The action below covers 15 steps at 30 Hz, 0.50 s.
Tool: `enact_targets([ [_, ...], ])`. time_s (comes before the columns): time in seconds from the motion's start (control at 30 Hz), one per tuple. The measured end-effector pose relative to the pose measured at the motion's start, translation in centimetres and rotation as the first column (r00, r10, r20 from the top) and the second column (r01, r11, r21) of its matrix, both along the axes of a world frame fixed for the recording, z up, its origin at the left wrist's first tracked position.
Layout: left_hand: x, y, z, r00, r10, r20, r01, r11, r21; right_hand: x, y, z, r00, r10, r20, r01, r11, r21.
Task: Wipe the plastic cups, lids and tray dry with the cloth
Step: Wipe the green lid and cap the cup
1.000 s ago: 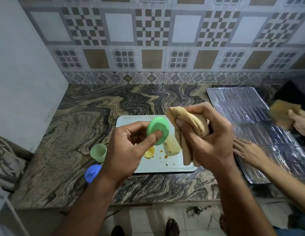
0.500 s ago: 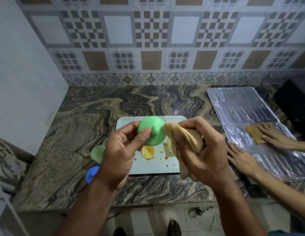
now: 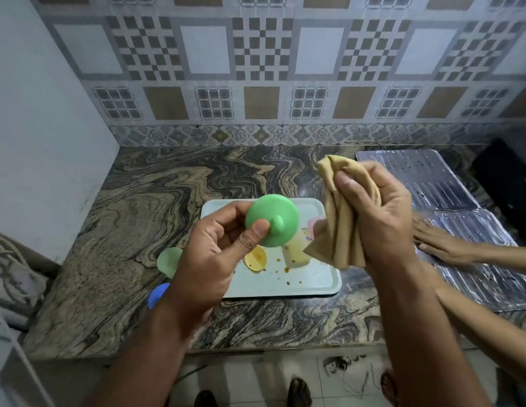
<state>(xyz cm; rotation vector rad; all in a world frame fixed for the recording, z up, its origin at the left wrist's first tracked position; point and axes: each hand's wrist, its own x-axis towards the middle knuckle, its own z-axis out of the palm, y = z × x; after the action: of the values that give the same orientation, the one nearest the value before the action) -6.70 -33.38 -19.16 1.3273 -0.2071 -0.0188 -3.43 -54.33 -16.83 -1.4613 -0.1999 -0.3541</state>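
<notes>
Marble counter (image 3: 144,207); left hand (image 3: 209,254) pinching green lid (image 3: 272,220), right hand (image 3: 379,218) clutching cloth (image 3: 338,227).

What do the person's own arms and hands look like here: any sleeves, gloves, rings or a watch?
Both forearms are bare as far as the frame shows: no sleeves, no gloves. The left hand and right hand show no rings, and neither wrist carries a watch or band.

Patterned tiled wall (image 3: 261,63) backs a swirled marble counter (image 3: 156,201); pale floor tiles (image 3: 256,380) below.
</notes>
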Motion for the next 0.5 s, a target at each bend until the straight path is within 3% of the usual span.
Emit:
enact_targets([
  [0.1, 0.3, 0.4, -0.4, 0.994, 0.006, -0.108, -0.023, 0.987, -0.157, -0.7, -1.0, -1.2, 0.998, -0.026, -0.050, 0.025, 0.999, -0.027],
  [0.27, 0.2, 0.0, -0.5, 0.991, -0.042, -0.130, 0.012, 0.976, -0.218, -2.4, 1.9, -1.0, 0.996, 0.084, -0.043, -0.087, 0.995, -0.054],
  [0.37, 0.4, -0.1, -0.4, 0.990, -0.049, -0.131, 0.025, 0.983, -0.181, -2.9, 3.2, -1.4, 0.989, 0.103, -0.102, -0.104, 0.995, -0.005],
  [0.43, 0.5, -0.1, -0.4, 0.994, 0.030, -0.108, -0.038, 0.997, -0.071, -3.3, 5.0, -1.7, 0.993, 0.084, -0.084, -0.081, 0.996, 0.038],
  [0.47, 0.4, -0.1, -0.3, 0.993, 0.080, -0.088, -0.082, 0.996, -0.018, -3.2, 4.4, -2.7, 0.999, 0.043, -0.025, -0.043, 0.999, 0.010],
  [0.5, 0.3, -0.1, -0.3, 0.991, 0.123, -0.053, -0.122, 0.992, 0.013, -2.4, 1.9, -4.3, 0.999, 0.023, -0.038, -0.019, 0.996, 0.082],
])
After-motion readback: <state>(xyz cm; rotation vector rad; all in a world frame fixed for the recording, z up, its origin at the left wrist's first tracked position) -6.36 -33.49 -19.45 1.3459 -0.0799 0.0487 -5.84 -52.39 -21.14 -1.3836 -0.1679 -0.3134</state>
